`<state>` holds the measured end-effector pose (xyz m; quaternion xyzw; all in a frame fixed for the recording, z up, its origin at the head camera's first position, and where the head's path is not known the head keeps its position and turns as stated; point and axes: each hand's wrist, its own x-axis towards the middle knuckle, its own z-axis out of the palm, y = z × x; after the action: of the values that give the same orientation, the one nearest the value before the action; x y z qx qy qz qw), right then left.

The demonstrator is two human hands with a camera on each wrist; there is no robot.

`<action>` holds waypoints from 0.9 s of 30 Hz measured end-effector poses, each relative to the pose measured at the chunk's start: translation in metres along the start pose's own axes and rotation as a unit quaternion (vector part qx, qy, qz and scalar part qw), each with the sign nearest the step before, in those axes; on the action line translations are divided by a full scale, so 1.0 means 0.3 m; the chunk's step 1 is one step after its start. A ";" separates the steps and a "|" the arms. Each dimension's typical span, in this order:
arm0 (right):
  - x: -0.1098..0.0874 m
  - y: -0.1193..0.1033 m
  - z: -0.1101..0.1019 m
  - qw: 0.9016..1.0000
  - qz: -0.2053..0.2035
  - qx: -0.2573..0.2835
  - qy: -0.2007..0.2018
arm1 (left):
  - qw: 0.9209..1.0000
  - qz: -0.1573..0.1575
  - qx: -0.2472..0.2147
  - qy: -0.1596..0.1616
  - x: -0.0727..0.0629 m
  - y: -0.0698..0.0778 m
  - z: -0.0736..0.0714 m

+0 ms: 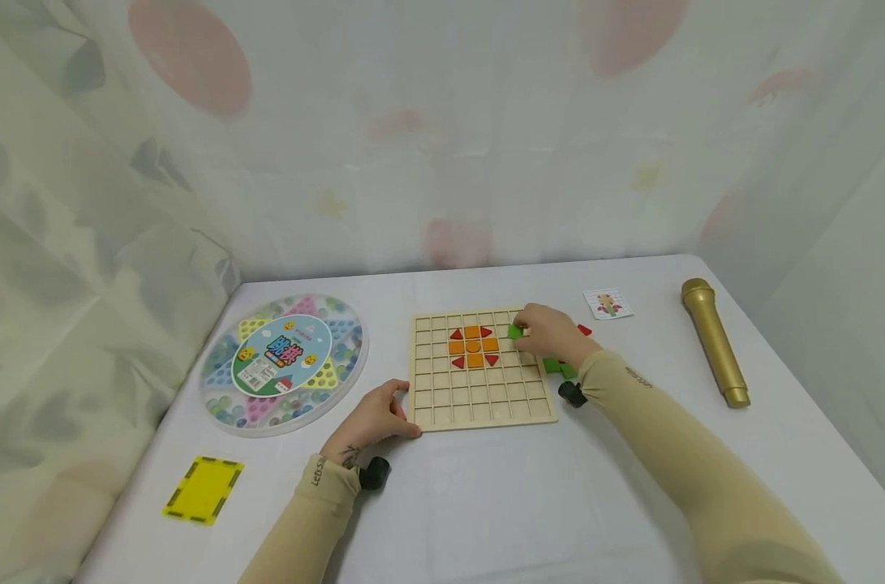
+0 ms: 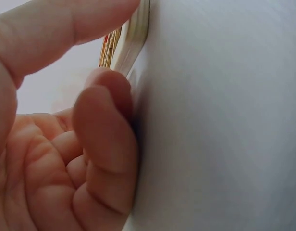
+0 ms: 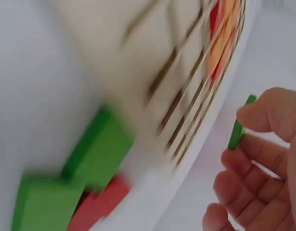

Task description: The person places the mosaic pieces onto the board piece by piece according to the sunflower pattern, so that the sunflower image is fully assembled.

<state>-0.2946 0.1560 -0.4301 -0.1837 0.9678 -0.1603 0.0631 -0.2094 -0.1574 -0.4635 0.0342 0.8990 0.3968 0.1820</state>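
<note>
1. the right hand (image 1: 547, 332) pinches a small green tile (image 1: 515, 332) between thumb and fingers; that grip is closed on it.
2. the tile hangs over the far right part of the board (image 1: 442, 398); the right wrist view shows a gap between it and the grid, so it is held up and apart from the wood.
3. there the tile stands on edge, tilted, its flat face turned sideways. fingers cover part of it, so i can't tell a long axis.
4. the key relation, i judge: the orange pieces (image 1: 490, 345) and red triangles (image 1: 491, 360) set in the grid lie to the left of the tile, with bare squares between. the right hand is much the nearer one to the tile.
5. the left hand (image 1: 376, 418) grips the board's near left corner, thumb at the near edge, forefinger along the left side.
6. loose green tiles (image 1: 568, 371) lie on the bench (image 1: 500, 503), just off the board's right edge, below the right hand.
</note>
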 end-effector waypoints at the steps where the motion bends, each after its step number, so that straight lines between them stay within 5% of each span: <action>1: -0.005 -0.027 0.006 1.000 -0.025 -0.010 -0.006 | 1.000 0.001 -0.001 0.000 0.000 0.000 0.000; 6: -0.022 -0.126 0.061 0.988 -0.131 -0.080 -0.019 | 1.000 0.007 -0.001 0.002 -0.001 0.003 -0.003; 10: -0.026 -0.163 0.101 0.980 -0.171 -0.104 -0.006 | 1.000 0.005 -0.001 0.002 -0.002 0.003 -0.002; 27: -0.043 -0.195 0.099 0.979 -0.160 -0.125 0.003 | 1.000 0.008 -0.004 0.003 0.001 -0.010 0.000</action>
<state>-0.2578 0.1006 -0.4378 -0.3423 0.9384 -0.0464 0.0099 -0.2093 -0.1593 -0.4657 0.0393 0.8976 0.4021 0.1765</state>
